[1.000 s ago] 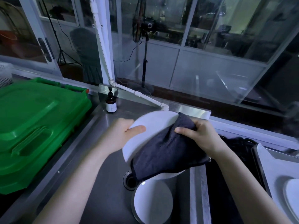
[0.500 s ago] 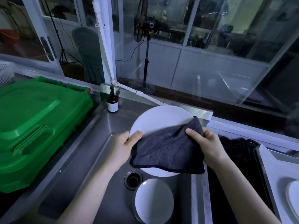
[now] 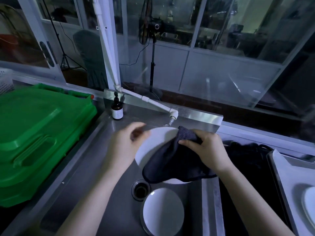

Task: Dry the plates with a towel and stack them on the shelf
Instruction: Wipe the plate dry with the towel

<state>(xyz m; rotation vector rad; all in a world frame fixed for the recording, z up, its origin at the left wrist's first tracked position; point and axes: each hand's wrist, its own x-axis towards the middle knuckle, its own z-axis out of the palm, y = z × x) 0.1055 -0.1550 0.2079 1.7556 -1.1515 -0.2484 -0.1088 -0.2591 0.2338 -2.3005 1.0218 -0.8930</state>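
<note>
Plate (image 3: 153, 145), white and tilted, is hanging over the back half of the sink (image 3: 102, 167), clear of its floor. The right hand (image 3: 208, 150) is clutching a dark towel (image 3: 172, 164) against the plate's right rim, with its fingers curled over the bunched cloth. The towel is draping across the plate's lower right part. The left hand (image 3: 124, 147) is sitting at the plate's upper left rim with its fingers bent. It is smeared by motion, so I cannot tell whether it is gripping the rim or only touching it.

A second plate (image 3: 163, 212) is lying flat near the sink's front edge, just beside the drain (image 3: 141, 189). A brown pump bottle (image 3: 117, 109) is standing at the sink's back left corner, near a green bin (image 3: 37, 133). A white tap (image 3: 172, 116) is reaching over the back edge. A third plate (image 3: 310, 201) is resting on a tray (image 3: 281, 176) beyond the sink's right edge.
</note>
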